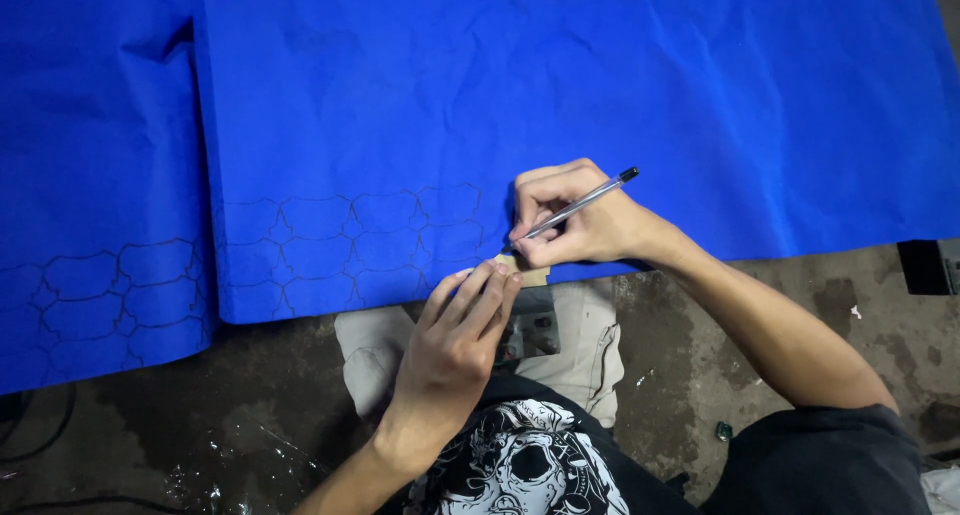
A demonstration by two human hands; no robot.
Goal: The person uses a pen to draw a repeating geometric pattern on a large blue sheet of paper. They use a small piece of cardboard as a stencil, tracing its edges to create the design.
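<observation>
We pin the cardboard template (527, 272) flat at the blue cloth (560, 85) near edge with left hand (462, 325) fingers, while the right hand (570, 220), gripping the pen (575, 208), should trace snugly.

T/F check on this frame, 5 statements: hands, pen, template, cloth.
1. The right hand holds a pen. True.
2. The left hand is lifted clear of everything. False: its fingers press on a small tan template at the cloth's edge.
3. The blue cloth already carries drawn outlines. True: rows of dark linked shapes run left of the hands.
4. The pen's tip points away from the template. False: the tip meets the cloth right beside it.
5. The cloth is red. False: it is bright blue.
</observation>
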